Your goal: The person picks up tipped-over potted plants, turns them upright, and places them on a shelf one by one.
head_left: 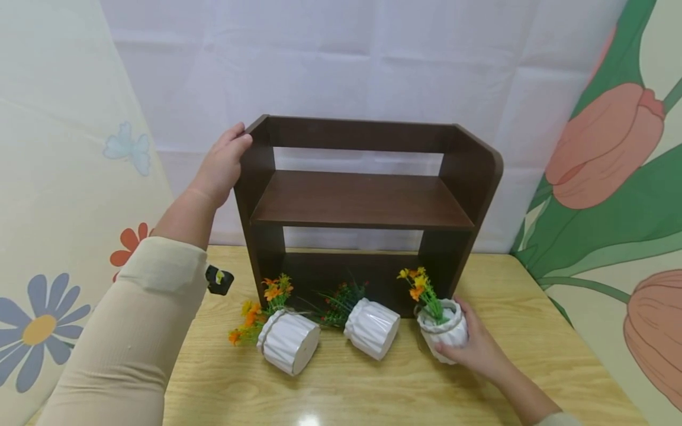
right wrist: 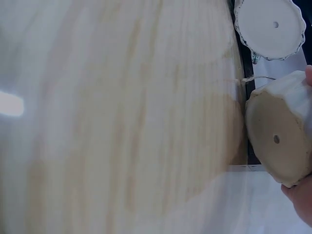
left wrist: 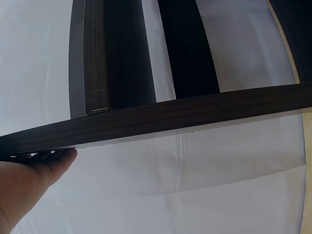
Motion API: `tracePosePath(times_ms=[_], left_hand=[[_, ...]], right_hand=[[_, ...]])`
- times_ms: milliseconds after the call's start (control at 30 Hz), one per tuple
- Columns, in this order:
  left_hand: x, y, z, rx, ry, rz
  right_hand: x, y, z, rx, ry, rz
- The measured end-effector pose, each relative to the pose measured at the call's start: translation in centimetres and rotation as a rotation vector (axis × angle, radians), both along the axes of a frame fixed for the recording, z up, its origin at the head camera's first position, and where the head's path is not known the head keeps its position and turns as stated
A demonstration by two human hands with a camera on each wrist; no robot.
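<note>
A dark brown two-tier shelf (head_left: 362, 198) stands on the wooden table. My left hand (head_left: 221, 163) touches the upper outer side of its left panel (left wrist: 195, 114), fingers fairly straight; some fingertips are hidden. With thumb and fingers around it, my right hand (head_left: 476, 346) holds a ribbed white flowerpot (head_left: 444, 328) of yellow and orange flowers, tilted, near the shelf's lower right front. The right wrist view shows the base of this pot (right wrist: 273, 139). Two more white pots lie tipped on their sides: one with orange flowers (head_left: 290, 343), one with small red flowers (head_left: 373, 328).
The wooden table (head_left: 373, 390) extends in front of the shelf. White cloth (head_left: 341, 59) hangs behind it, with flower-printed panels (head_left: 602, 148) at both sides. A small black object (head_left: 218, 279) shows beside the left sleeve.
</note>
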State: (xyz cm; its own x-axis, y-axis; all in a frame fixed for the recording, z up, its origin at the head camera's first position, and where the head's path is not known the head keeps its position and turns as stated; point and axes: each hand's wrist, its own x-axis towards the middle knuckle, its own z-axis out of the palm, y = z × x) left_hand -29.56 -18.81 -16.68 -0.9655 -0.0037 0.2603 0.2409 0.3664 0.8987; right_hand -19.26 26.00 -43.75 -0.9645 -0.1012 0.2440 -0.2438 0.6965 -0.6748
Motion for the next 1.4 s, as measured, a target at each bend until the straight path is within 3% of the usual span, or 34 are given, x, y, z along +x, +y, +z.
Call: tracePosePath(times_ms=[700, 1400], left_hand=[[-0.09, -0.06, 0.15, 0.01, 0.003, -0.007], [-0.01, -0.05, 0.1, 0.01, -0.001, -0.002]], right_hand=[[-0.68, -0.41, -0.79, -0.145, -0.112, -0.016], [0.16, 0.22, -0.92, -0.15, -0.147, -0.013]])
